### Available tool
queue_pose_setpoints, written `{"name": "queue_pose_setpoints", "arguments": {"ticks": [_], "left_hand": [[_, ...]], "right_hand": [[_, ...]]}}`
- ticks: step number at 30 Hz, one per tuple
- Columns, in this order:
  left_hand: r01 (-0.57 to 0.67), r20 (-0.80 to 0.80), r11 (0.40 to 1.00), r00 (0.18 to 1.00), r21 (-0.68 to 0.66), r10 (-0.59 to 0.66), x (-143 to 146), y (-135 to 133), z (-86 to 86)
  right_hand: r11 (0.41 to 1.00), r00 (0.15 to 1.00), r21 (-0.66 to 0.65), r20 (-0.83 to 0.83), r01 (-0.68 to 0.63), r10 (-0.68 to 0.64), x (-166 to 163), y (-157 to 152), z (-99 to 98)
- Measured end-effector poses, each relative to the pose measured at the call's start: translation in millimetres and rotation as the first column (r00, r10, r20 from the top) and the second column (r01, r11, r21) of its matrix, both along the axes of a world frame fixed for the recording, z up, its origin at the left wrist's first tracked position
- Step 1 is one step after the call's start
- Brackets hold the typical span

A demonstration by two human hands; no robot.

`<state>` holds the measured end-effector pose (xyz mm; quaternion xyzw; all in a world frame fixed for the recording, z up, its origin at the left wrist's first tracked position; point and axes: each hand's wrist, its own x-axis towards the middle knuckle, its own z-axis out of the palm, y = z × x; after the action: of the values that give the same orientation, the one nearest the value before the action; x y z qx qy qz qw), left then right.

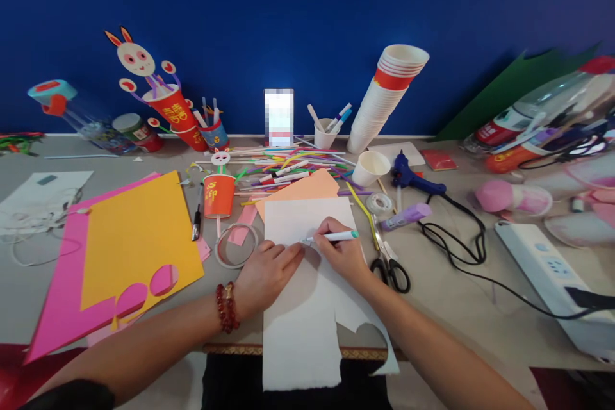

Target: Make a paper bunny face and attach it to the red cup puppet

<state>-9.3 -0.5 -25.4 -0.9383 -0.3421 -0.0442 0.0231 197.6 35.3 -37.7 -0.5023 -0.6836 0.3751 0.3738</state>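
Note:
A sheet of white paper (298,314) lies in front of me, its torn lower edge hanging past the table's front. Fingers stretched out, my left hand (269,275) rests on the paper and presses it down. My right hand (339,253) is closed around a white marker pen (342,236) with a green end. The pen's tip touches the paper close to my left fingertips; any mark there is too small to make out. Under the right forearm lies another white sheet (365,314) with a curved cut-out. Orange paper (312,189) sticks out beyond the white sheet.
Scissors (387,262), clear tape (379,204) and a blue glue gun (413,176) lie right, near a power strip (552,269). Yellow card (139,237) and a red paper cup (219,195) are left. Pipe cleaners (298,160), a lit phone (279,118) and stacked cups (384,96) stand behind.

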Motion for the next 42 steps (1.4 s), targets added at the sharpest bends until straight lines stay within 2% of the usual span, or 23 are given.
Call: {"name": "queue_pose_setpoints", "arguments": {"ticks": [32, 42], "left_hand": [[0.0, 0.002, 1.0, 1.0, -0.004, 0.0, -0.5, 0.1, -0.8], [-0.006, 0.008, 1.0, 1.0, -0.01, 0.006, -0.3, 0.1, 0.3]], "right_hand": [[1.0, 0.999, 0.012, 0.052, -0.002, 0.001, -1.3, -0.1, 2.8], [1.0, 1.0, 0.0, 0.011, -0.003, 0.003, -0.3, -0.4, 0.1]]}}
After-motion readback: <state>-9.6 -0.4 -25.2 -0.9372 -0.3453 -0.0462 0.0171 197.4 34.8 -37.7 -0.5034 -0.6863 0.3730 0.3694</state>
